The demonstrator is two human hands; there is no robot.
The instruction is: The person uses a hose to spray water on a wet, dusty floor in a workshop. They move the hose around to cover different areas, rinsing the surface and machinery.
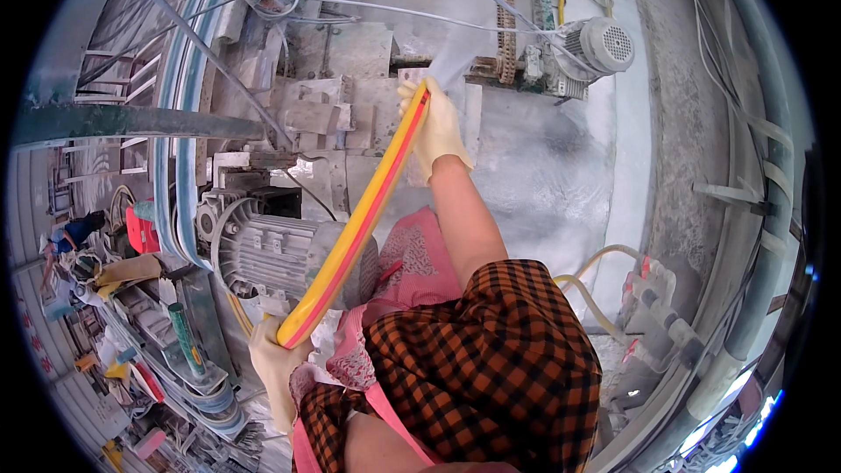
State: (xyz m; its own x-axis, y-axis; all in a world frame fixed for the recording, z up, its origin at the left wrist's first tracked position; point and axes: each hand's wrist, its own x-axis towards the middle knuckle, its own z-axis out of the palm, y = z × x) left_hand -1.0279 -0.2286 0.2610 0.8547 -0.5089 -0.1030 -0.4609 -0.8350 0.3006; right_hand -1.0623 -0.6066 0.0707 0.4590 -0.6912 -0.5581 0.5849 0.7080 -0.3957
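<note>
A yellow hose with a red stripe [363,206] runs slantwise across the middle of the view. My right hand [436,127], in a pale rubber glove, is closed round its far end, and a whitish spray [453,63] comes out past the fingers toward a dusty machine frame [359,57]. Lower down, my left hand [279,357] wears the same kind of glove and grips the near part of the hose. Beyond the left hand, the rest of the hose is hidden. Under the hose's middle sits a large grey finned motor [280,250].
A smaller motor [604,45] stands at the far right beside a rusty drive chain [505,13]. Loose cables [394,13] cross overhead. A green beam [140,121] juts in from the left, above a cluttered bench [180,350]. The floor [561,158] looks wet. Pipes [745,298] line the right side.
</note>
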